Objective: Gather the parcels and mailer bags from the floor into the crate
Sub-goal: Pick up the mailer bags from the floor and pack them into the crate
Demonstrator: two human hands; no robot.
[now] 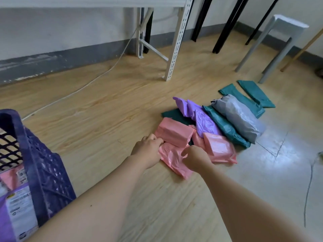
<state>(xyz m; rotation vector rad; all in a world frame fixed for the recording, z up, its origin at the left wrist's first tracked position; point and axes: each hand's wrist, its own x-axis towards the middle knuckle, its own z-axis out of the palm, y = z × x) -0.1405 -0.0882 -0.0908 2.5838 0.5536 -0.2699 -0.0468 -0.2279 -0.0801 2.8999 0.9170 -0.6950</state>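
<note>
Gathering is partly done: the crate [45,165], at left, holds a few parcels, while many bags remain in a pile [206,123] on the wood-pattern floor [104,109]. Left hand [148,151] and right hand [195,158] both pinch the nearest pink mailer bag [172,162], which is not yet lifted. A rack leg [178,41], stool [288,23] and cable [83,88] sit nearer the wall.
</note>
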